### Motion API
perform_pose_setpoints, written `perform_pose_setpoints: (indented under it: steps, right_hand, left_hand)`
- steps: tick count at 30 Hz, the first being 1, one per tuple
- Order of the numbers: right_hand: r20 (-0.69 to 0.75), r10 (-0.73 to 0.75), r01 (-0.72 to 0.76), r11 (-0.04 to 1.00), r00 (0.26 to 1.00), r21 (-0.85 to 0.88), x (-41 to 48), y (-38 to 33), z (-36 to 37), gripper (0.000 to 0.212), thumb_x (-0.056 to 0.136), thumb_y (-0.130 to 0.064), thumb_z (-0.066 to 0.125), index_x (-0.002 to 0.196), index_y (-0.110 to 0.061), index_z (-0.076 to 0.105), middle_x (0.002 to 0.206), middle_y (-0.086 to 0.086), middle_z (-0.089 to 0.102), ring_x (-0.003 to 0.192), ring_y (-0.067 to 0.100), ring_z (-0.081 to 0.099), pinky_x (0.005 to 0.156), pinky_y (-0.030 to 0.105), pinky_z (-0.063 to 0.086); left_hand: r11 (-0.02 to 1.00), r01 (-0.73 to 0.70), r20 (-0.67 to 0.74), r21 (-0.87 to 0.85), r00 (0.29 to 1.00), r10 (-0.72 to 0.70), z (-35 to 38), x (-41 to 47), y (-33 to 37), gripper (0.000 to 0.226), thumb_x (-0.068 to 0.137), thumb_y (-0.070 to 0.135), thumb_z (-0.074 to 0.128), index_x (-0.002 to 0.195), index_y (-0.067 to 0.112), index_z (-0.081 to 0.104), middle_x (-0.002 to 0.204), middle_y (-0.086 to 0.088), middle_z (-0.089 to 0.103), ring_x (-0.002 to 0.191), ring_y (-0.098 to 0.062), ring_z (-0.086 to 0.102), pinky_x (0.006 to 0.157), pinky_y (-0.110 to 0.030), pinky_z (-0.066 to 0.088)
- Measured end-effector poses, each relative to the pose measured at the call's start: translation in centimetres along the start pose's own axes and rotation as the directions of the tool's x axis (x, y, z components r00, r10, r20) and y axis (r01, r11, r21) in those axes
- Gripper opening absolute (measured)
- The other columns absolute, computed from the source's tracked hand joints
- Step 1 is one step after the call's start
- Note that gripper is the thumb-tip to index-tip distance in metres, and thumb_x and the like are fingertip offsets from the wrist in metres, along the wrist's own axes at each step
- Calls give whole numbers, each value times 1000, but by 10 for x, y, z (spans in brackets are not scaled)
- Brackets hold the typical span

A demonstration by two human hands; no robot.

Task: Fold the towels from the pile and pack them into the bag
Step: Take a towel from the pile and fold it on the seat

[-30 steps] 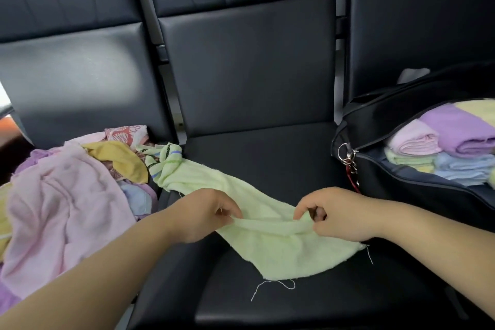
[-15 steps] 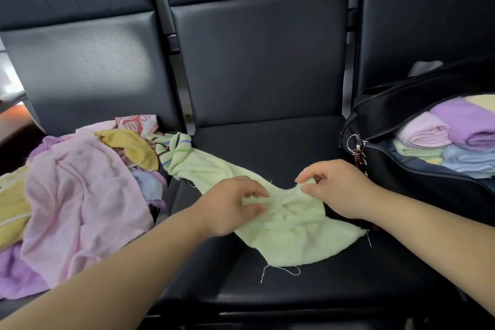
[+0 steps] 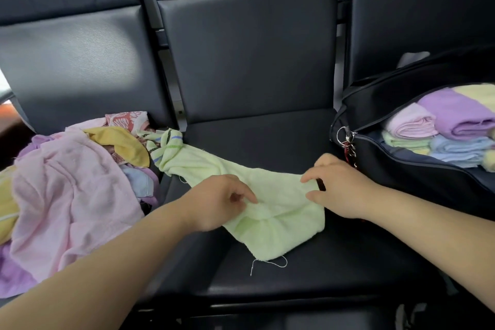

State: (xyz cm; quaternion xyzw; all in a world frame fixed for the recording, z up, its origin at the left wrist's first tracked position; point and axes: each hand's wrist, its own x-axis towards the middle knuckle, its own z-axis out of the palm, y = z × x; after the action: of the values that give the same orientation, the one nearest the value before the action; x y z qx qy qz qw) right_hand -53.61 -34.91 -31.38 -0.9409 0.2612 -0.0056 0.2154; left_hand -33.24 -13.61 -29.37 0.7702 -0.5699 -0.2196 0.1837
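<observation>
Since half a second ago my left grip [image 3: 214, 202] and right grip [image 3: 340, 187] have drawn a little farther apart along the pale green towel [image 3: 270, 233]. The towel's near right corner, which then stuck out under my right wrist, has pulled in and now ends just below that grip's thumb. Both grips are closed in a pinch: the left one nips a raised fold of the towel, the right one its upper right edge between thumb and fingers. The towel lies flat on the seat [image 3: 267, 142] between and below the two grips. Its striped end trails away past the left grip into the pile [image 3: 69, 190] on the next seat. A loose thread [image 3: 267, 264] hangs off its near edge, short of the seat's front edge. Bare cushion lies ahead of both grips up to the backrest. Just beyond the right grip the open bag [image 3: 401, 174] stands, its wall nearly touching my knuckles, with folded towels [image 3: 455, 120] stacked inside.
</observation>
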Motion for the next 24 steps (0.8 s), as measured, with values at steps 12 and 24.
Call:
perform_pose_setpoints:
  steps: [12, 24]
  right_hand:
    - [159, -96, 75, 988, 983, 135, -4, -8, 2, 36, 101, -27, 47, 134, -35, 58, 110, -18, 67, 101, 4, 63, 96, 29, 50]
    - [131, -244, 247, 969, 961, -3, -11, -5, 10, 34, 90, -49, 68, 123, -41, 70, 115, -24, 52, 114, 4, 49, 101, 22, 40]
  left_hand:
    - [1000, -5, -6, -4, 1000, 5, 34, 11, 21, 28, 99, 23, 63, 124, 34, 70, 113, 22, 62, 104, 5, 59, 94, -13, 44]
    - [995, 25, -163, 98, 987, -9, 5, 0, -6, 48, 88, 2, 56, 125, 31, 67, 114, 14, 54, 108, -8, 54, 92, -23, 47]
